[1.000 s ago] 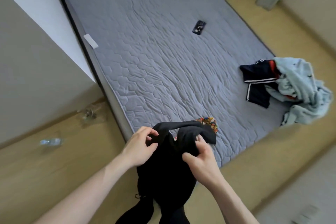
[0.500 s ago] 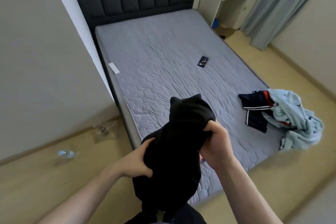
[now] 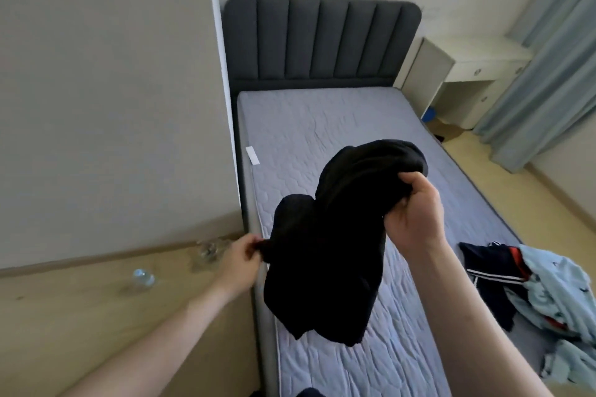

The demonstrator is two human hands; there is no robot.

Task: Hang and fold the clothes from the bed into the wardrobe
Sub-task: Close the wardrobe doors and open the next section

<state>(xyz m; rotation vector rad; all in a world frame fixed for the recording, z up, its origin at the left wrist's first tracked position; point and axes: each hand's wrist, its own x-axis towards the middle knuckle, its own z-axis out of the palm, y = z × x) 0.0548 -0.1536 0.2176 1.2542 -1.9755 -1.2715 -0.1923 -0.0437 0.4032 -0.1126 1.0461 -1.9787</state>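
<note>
Head view: your right hand (image 3: pixel 414 214) grips the black garment (image 3: pixel 329 242) bunched at its top; your left hand (image 3: pixel 240 263) pinches its edge at 9 o'clock. It hangs above the bed (image 3: pixel 322 126). More clothes (image 3: pixel 541 287) lie at 4 o'clock.

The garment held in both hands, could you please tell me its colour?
Plain black garment, seen clearly in the head view.

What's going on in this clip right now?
A person stands at the foot of a bed, holding a black garment up over the mattress. The right hand grips its bunched top; the left hand pinches a lower edge. A navy garment and a light blue one lie on the bed.
</note>
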